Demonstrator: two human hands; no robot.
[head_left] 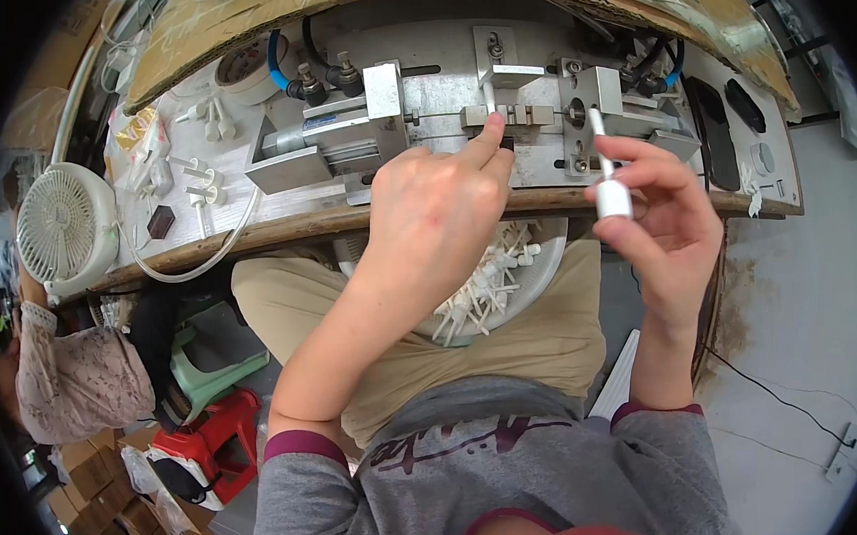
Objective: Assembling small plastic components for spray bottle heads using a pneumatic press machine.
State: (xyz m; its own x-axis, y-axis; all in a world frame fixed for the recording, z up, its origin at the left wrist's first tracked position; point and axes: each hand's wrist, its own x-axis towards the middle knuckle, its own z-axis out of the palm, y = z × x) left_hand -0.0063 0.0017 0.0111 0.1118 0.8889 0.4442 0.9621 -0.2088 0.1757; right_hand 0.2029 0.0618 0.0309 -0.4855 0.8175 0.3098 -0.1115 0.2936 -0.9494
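Loading step: left hand (pixel 432 218) fingertip presses small part into metal fixture (pixel 512 115); right hand (pixel 666 219) pinches white plastic piece (pixel 610 193), ready. Next needs precise seating.

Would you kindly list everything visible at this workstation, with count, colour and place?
metal press fixture: one, grey, bench centre
white plastic stick part: one, white, in right hand
bowl of white parts: one, white, on lap under bench edge
tape roll: one, white, bench rear left
loose white parts: several, white, bench left
small fan: one, white, far left
stools: two, green and red, floor left
left hand: one, fingertip on fixture
right hand: one, holding stick part
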